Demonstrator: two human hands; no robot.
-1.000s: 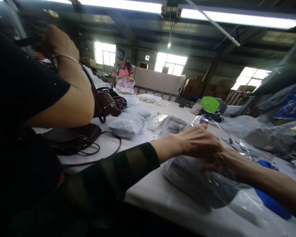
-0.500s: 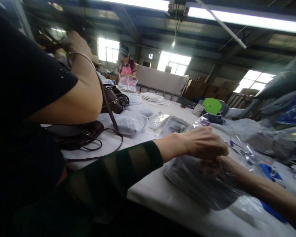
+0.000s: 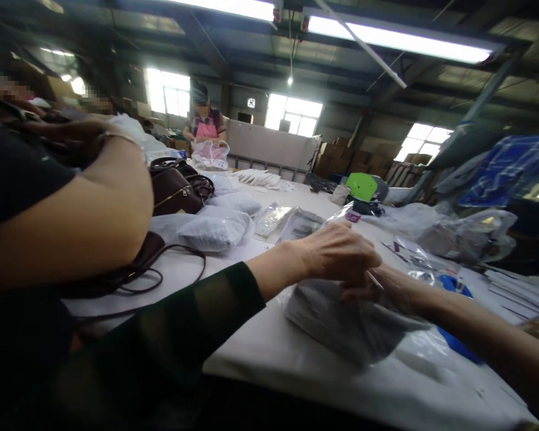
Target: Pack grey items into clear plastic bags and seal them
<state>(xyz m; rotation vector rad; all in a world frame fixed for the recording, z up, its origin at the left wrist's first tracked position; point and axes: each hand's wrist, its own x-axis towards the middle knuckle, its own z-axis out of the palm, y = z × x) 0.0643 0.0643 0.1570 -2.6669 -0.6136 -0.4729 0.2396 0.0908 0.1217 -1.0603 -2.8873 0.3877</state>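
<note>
My left hand (image 3: pixel 341 254) curled over the mouth of the clear plastic bag (image 3: pixel 363 326) | right hand (image 3: pixel 386 290) reaching inside it, fingers hidden, can't tell their grip | bag with grey folded garment (image 3: pixel 332 311) lies on white table (image 3: pixel 296 371) | risk: slippery film could slide or tear if I pull unevenly.

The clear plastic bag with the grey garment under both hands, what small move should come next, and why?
Probably push the grey garment deeper: the right hand reaches inside the clear plastic bag, the left hand grips the bag's upper edge, and its mouth looks open.
</note>
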